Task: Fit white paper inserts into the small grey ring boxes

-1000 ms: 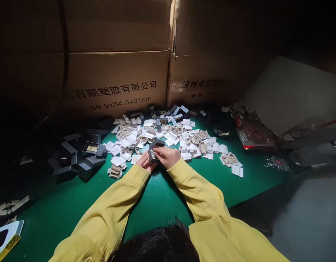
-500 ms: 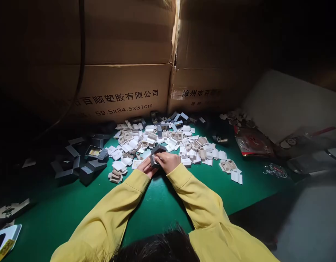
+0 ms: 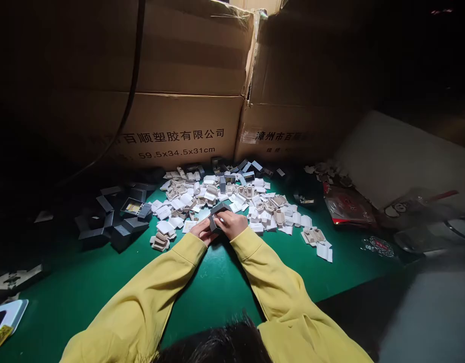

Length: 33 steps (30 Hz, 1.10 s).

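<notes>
Both hands meet over the green table around a small dark grey box [image 3: 219, 207]. My left hand [image 3: 202, 231] grips its left side, fingers closed. From the right, my right hand [image 3: 231, 223] has its fingers bent against the box's inner or near side; its fingertips are partly hidden. Just beyond the hands spreads a heap of small folded white and tan card pieces [image 3: 238, 201]. To the left lies a pile of dark grey boxes [image 3: 121, 234], one of them open with pale contents inside [image 3: 133, 206].
Large cardboard cartons [image 3: 179, 116] stand along the back. At right are a red-edged clear packet [image 3: 348, 206], a patterned plastic piece [image 3: 379, 246] and a clear container [image 3: 425, 233]. A phone-like device [image 3: 15, 317] lies at lower left. A dark cable [image 3: 132, 96] hangs at left.
The camera view has tilted up slightly, so the background sits lower. Both hands stay on the grey box in nearly the same place, with only a small shift of the fingers.
</notes>
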Available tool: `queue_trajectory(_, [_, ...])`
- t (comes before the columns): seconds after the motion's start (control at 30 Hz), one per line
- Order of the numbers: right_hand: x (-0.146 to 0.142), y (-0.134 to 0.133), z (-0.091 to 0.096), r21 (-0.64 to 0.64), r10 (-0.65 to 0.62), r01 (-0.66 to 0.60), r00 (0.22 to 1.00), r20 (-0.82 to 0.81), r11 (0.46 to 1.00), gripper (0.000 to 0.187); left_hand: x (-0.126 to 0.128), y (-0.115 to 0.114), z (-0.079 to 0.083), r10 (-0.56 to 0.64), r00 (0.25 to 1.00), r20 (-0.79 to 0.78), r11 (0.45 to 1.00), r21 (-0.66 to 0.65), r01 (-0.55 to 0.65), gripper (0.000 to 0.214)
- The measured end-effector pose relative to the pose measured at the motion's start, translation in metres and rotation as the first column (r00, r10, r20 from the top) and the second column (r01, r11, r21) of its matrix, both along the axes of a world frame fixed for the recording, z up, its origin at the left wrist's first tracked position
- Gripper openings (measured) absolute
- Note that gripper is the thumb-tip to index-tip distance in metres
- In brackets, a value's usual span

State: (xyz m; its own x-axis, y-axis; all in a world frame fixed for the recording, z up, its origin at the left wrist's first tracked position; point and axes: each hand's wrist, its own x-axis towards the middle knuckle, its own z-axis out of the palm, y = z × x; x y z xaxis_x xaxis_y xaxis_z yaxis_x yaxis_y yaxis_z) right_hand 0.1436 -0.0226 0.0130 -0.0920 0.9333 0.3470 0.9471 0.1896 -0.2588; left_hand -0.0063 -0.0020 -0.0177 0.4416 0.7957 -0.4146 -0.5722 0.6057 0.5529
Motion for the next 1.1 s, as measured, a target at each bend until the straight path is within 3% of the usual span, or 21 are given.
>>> queue_trajectory(0.1, [0.004,0.001,-0.002,0.011,0.021,-0.021,1.0,-0.002,1.0,0.028,0.001,0.002,0.0,-0.001,1.0,-0.017,1.0,-0.023,0.0,0.029])
queue_trajectory(0.2, [0.004,0.0,-0.002,0.003,0.024,-0.024,1.0,0.007,1.0,0.026,0.0,0.001,0.001,-0.047,0.999,-0.016,0.999,0.01,0.047,0.024])
queue_trajectory(0.27, [0.005,-0.003,-0.001,0.068,0.044,-0.042,0.999,-0.026,0.997,0.027,-0.002,0.0,0.003,-0.063,0.998,0.009,0.997,0.044,0.062,0.021])
queue_trajectory(0.37, [0.01,-0.009,0.003,0.231,0.105,-0.063,0.979,-0.176,0.971,0.032,-0.005,-0.001,0.01,-0.072,0.996,0.055,0.995,0.079,0.068,0.026])
queue_trajectory(0.47, [0.021,-0.01,0.007,0.297,0.044,0.075,0.926,-0.375,0.952,0.035,-0.011,0.002,0.017,-0.043,0.993,0.105,0.995,0.092,0.034,0.037])
queue_trajectory(0.53, [0.028,-0.007,0.006,0.259,-0.025,0.157,0.893,-0.449,0.953,0.035,-0.016,0.005,0.021,0.01,0.99,0.137,0.998,0.06,-0.019,0.041])
queue_trajectory(0.6, [0.031,-0.004,0.001,0.201,-0.049,0.148,0.902,-0.429,0.968,0.031,-0.02,0.006,0.023,0.066,0.984,0.164,0.997,0.029,-0.072,0.042])
queue_trajectory(0.73, [0.017,0.0,-0.015,0.126,0.084,-0.058,0.974,-0.211,0.99,0.024,-0.03,0.007,0.024,0.191,0.96,0.205,0.98,0.017,-0.199,0.04])
queue_trajectory(0.83, [-0.009,0.0,-0.02,0.064,0.22,-0.214,0.967,-0.125,0.975,0.027,-0.04,0.009,0.028,0.253,0.946,0.201,0.966,0.005,-0.259,0.037])
queue_trajectory(0.9, [-0.029,-0.001,-0.02,-0.017,0.251,-0.254,0.963,-0.1,0.967,0.032,-0.045,0.01,0.032,0.264,0.943,0.203,0.961,0.026,-0.275,0.035])
queue_trajectory(1.0, [-0.048,0.0,-0.018,-0.14,0.2,-0.206,0.978,-0.058,0.968,0.041,-0.052,0.008,0.04,0.257,0.939,0.227,0.953,0.101,-0.285,0.033])
queue_trajectory(1.1, [-0.049,0.001,-0.014,-0.186,0.125,-0.126,0.992,-0.016,0.974,0.036,-0.057,0.005,0.049,0.244,0.94,0.24,0.954,0.113,-0.276,0.036])
